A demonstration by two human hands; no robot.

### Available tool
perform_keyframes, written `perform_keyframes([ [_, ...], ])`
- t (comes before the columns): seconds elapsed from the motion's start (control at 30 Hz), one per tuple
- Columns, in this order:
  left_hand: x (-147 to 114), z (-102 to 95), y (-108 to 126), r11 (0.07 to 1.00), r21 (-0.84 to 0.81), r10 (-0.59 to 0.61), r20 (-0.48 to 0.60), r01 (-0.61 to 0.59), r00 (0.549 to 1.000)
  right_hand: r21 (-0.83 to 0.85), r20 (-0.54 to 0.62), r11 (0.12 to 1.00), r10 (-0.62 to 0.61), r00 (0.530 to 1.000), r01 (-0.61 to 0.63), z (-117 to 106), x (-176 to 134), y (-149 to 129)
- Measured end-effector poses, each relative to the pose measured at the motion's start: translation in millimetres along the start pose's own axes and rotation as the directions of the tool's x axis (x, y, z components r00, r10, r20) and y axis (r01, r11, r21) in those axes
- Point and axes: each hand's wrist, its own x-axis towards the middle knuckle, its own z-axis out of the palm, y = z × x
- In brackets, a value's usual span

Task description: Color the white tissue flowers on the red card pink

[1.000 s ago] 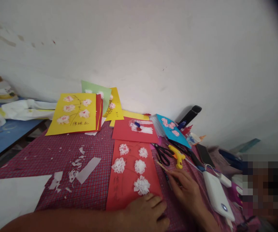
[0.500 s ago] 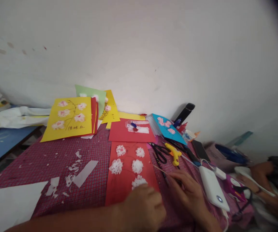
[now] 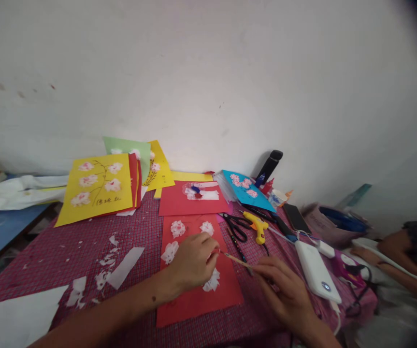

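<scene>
A red card (image 3: 197, 307) with white crumpled-paper flowers lies on the table in front of me. My left hand (image 3: 195, 261) is over its middle, fingers curled round a paper flower (image 3: 212, 253) that they mostly hide. Thin and light-handled, a paintbrush (image 3: 239, 261) is pinched in my right hand (image 3: 284, 290). Its reddish tip points left and meets the flower at my left fingertips. Another paper flower (image 3: 211, 280) shows just below my left hand, and two pink-tinted ones sit higher on the card.
Behind lies another red card (image 3: 172, 200) bearing paint. Scissors (image 3: 235, 226), a yellow glue gun (image 3: 257, 227) and a white power bank (image 3: 317, 273) are on the right. Paper scraps (image 3: 126, 268) and a yellow flower card (image 3: 95, 188) are left. Another person's arm (image 3: 400, 280) is at far right.
My left hand has moved up the red card, onto a flower in the middle. The brush tip now meets that flower. The view has shifted slightly.
</scene>
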Motion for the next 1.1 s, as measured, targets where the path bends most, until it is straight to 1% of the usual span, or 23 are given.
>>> perform_keyframes([
  [0.1,1,-0.6,-1,1.0,0.001,0.012,0.005,-0.012,1.0,0.01,-0.014,1.0,-0.003,1.0,0.003,0,1,-2],
  [0.23,1,-0.5,-1,1.0,-0.006,0.027,0.011,-0.027,1.0,0.007,-0.007,1.0,0.031,0.999,-0.031,1,1,-3],
  [0.4,0,1.1,-1,0.999,-0.024,0.027,0.019,-0.027,0.999,0.026,0.031,0.996,0.082,0.996,-0.083,1,-1,-3],
  [0.47,1,0.6,-2,0.999,-0.034,0.015,0.023,-0.014,1.0,0.037,0.029,0.996,0.08,0.996,-0.081,0,-1,-3],
  [0.57,2,-2.5,-2,0.998,-0.056,-0.019,0.032,0.021,0.999,0.045,-0.01,0.997,0.071,0.997,-0.07,-1,0,-2],
  [0.63,4,-5.2,-3,0.995,-0.079,-0.052,0.042,0.055,0.998,0.06,-0.033,0.994,0.095,0.995,-0.093,0,0,-1],
  [0.7,6,-7.4,-3,0.99,-0.102,-0.096,0.051,0.1,0.994,0.083,-0.041,0.986,0.15,0.988,-0.146,3,-2,1],
  [0.83,11,-9.9,-7,0.974,-0.127,-0.181,0.073,0.189,0.981,0.135,-0.084,0.947,0.305,0.949,-0.293,17,-9,11],
  [0.93,17,-16.5,-11,0.97,-0.116,-0.202,0.101,0.213,0.974,0.185,-0.113,0.91,0.395,0.912,-0.371,30,-13,18],
  [1.0,22,-27.4,-14,0.972,-0.096,-0.203,0.128,0.216,0.971,0.211,-0.15,0.891,0.437,0.887,-0.403,38,-15,21],
  [1.1,30,-53.7,-21,0.977,-0.064,-0.188,0.194,0.204,0.963,0.24,-0.217,0.866,0.488,0.845,-0.439,45,-16,24],
])
